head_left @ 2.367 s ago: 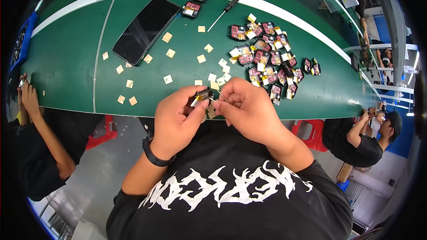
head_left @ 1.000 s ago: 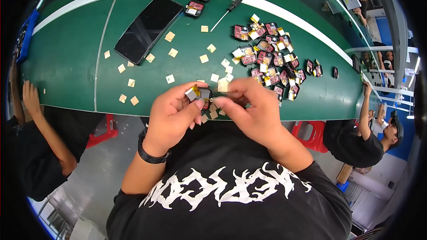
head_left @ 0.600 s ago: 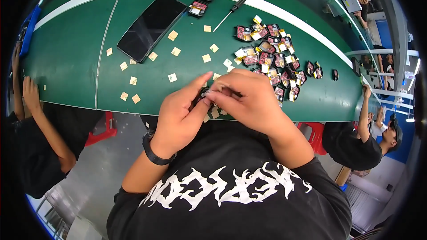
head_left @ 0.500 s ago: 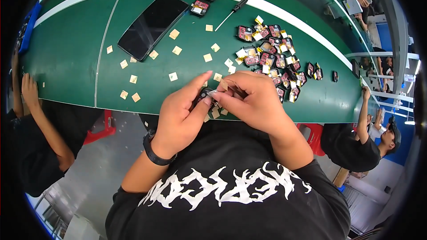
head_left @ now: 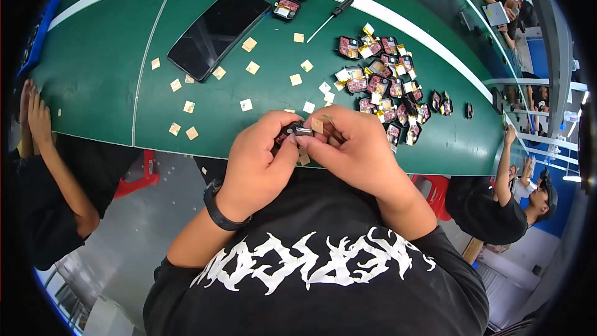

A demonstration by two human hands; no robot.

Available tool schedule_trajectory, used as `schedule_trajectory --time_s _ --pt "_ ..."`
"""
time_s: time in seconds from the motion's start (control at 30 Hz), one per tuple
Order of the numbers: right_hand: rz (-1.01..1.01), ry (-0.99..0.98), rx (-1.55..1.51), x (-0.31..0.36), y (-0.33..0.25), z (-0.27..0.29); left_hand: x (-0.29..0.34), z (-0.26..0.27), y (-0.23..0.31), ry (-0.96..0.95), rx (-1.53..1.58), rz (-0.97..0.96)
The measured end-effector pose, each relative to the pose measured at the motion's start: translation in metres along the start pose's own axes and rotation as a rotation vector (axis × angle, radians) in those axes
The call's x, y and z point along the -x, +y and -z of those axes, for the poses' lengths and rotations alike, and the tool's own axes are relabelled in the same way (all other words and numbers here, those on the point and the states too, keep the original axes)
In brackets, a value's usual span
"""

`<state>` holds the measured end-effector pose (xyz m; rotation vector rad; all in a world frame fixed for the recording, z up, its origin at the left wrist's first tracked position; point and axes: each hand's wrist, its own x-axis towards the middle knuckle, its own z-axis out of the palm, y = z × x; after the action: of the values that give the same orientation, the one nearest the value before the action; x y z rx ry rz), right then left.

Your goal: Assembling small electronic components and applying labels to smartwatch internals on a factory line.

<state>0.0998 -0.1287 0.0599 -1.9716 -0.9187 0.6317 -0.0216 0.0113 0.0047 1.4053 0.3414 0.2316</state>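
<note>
Left forearm (head_left: 202, 236) and right forearm (head_left: 407, 211) slant inward from below. Left hand (head_left: 260, 158) and right hand (head_left: 353, 149) face each other mid-view, fingers curled, thumbs pointing inward, tips close together.

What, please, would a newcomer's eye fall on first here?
Probably the heap of open black casings, right of centre on the green bench. Left of it lies a large dark-screened device; at the near edge, the left hand and right hand meet around a small dark part.
</note>
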Motion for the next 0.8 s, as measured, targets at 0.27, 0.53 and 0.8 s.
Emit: schedule_trajectory --time_s 0.27,0.53,0.8 --pt "-0.199 -0.001 -0.138 0.010 0.008 0.004 0.000 0.002 0.009 -0.005 -0.068 -0.037" --pt "-0.189 0.002 -0.104 0.014 0.011 -0.005 0.000 0.000 0.002 0.015 -0.124 -0.086" --pt "0.001 0.130 -0.118 0.011 0.014 -0.014 0.003 0.002 -0.004 -0.008 -0.207 -0.170"
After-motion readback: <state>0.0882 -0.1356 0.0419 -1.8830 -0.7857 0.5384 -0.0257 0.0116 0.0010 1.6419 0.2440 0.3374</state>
